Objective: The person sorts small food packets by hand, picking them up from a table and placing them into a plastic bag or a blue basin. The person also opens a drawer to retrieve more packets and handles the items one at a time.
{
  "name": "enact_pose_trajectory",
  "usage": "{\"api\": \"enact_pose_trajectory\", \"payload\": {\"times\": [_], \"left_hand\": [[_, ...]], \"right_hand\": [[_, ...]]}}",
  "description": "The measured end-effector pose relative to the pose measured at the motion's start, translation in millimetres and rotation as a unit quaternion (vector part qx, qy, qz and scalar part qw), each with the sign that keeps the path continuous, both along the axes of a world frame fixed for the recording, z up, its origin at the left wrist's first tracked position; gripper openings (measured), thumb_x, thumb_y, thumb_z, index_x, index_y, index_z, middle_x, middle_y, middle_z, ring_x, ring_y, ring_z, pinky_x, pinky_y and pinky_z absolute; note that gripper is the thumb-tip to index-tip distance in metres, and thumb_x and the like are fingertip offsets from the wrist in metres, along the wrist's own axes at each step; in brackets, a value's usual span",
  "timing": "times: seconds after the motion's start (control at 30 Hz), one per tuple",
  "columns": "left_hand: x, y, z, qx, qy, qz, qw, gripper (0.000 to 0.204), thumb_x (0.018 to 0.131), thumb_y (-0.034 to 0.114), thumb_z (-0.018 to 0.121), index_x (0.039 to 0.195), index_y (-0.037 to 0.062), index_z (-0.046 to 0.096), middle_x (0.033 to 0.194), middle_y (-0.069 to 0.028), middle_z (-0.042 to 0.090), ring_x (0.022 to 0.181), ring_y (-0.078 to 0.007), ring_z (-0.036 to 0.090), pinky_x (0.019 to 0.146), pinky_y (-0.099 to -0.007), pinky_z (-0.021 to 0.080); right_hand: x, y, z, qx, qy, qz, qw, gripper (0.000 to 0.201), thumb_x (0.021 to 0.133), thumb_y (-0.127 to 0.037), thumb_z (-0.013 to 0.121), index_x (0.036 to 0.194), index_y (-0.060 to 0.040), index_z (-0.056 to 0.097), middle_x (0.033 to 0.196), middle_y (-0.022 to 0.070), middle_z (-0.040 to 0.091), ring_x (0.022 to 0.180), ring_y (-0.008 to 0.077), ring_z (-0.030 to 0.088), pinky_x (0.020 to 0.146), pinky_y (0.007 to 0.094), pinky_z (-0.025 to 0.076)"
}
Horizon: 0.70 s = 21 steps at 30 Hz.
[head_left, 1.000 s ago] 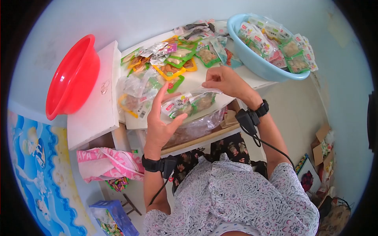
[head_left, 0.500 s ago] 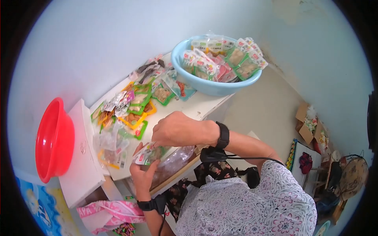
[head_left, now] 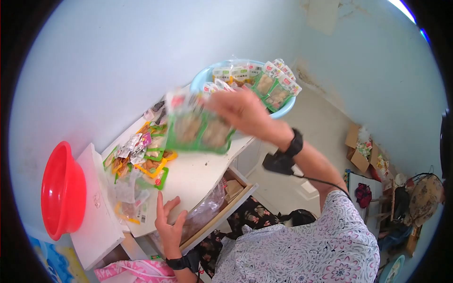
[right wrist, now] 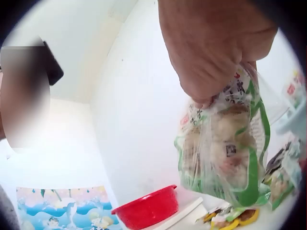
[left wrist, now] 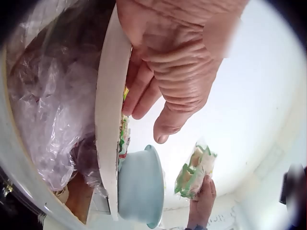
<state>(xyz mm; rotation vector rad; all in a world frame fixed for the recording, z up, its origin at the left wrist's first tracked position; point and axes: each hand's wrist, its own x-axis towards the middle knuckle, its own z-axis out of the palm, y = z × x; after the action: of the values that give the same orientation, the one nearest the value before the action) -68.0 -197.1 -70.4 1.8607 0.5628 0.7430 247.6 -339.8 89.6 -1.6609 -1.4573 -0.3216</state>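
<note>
My right hand (head_left: 252,115) grips the top edge of a clear plastic bag with green-edged snack packets (head_left: 196,129) inside, raised above the table. In the right wrist view pale lumps of food show through the bagged packets (right wrist: 218,148), which hang below the fingers. The left hand (head_left: 169,226) is near the table's front edge with its fingers spread and nothing in its grasp. Close behind the raised bag stands a light blue basin (head_left: 289,109) with several bagged packets (head_left: 273,87) heaped in it.
A pile of loose yellow- and green-edged packets (head_left: 146,151) lies on the white table (head_left: 193,177). Crumpled clear plastic bags (head_left: 207,203) fill an open drawer beneath the front edge. At the left stands a red basin (head_left: 63,191); cardboard boxes (head_left: 361,158) sit on the floor at right.
The bagged packets have left the left hand; the right hand has lifted them up and toward the blue basin. The left hand has let go and opened. The head view has swung right.
</note>
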Motion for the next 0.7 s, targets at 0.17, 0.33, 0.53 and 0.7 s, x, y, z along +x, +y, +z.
{"api": "enact_pose_trajectory", "payload": {"times": [0.17, 0.33, 0.53, 0.7], "left_hand": [[-1, 4, -7, 0.001, -0.014, -0.010, 1.000, 0.085, 0.086, 0.011, 0.074, 0.161, -0.0002, 0.034, 0.118, -0.0187, 0.076, 0.117, -0.0258, 0.069, 0.117, -0.0449, 0.040], [-2, 6, -7, -0.006, -0.003, -0.011, 1.000, 0.082, 0.089, 0.011, 0.073, 0.160, 0.0000, 0.035, 0.118, -0.0178, 0.076, 0.117, -0.0254, 0.069, 0.116, -0.0443, 0.041], [-2, 7, -9, 0.007, -0.005, -0.008, 1.000, 0.078, 0.091, 0.011, 0.072, 0.160, -0.0001, 0.037, 0.118, -0.0170, 0.076, 0.117, -0.0242, 0.069, 0.113, -0.0406, 0.042], [-1, 7, -11, 0.004, -0.002, 0.001, 1.000, 0.075, 0.092, 0.010, 0.071, 0.159, -0.0003, 0.039, 0.117, -0.0160, 0.077, 0.116, -0.0226, 0.069, 0.112, -0.0404, 0.044]], "right_hand": [[77, -14, 50, 0.023, 0.004, -0.125, 0.992, 0.023, 0.105, -0.023, 0.064, 0.097, -0.0011, 0.066, 0.067, 0.0105, 0.046, 0.062, 0.0166, 0.042, 0.057, 0.0346, 0.041], [151, 2, 58, -0.002, -0.121, -0.233, 0.965, 0.030, 0.105, -0.031, 0.061, 0.091, -0.0048, 0.063, 0.069, 0.0152, 0.054, 0.062, 0.0317, 0.046, 0.059, 0.0421, 0.042], [192, 34, 49, -0.022, -0.150, -0.259, 0.954, 0.032, 0.105, -0.037, 0.058, 0.090, -0.0087, 0.063, 0.072, 0.0161, 0.060, 0.068, 0.0395, 0.057, 0.062, 0.0476, 0.045], [244, 66, -1, -0.168, -0.134, -0.262, 0.941, 0.033, 0.104, -0.040, 0.054, 0.095, -0.0112, 0.067, 0.088, 0.0167, 0.069, 0.087, 0.0418, 0.064, 0.072, 0.0525, 0.049]]}}
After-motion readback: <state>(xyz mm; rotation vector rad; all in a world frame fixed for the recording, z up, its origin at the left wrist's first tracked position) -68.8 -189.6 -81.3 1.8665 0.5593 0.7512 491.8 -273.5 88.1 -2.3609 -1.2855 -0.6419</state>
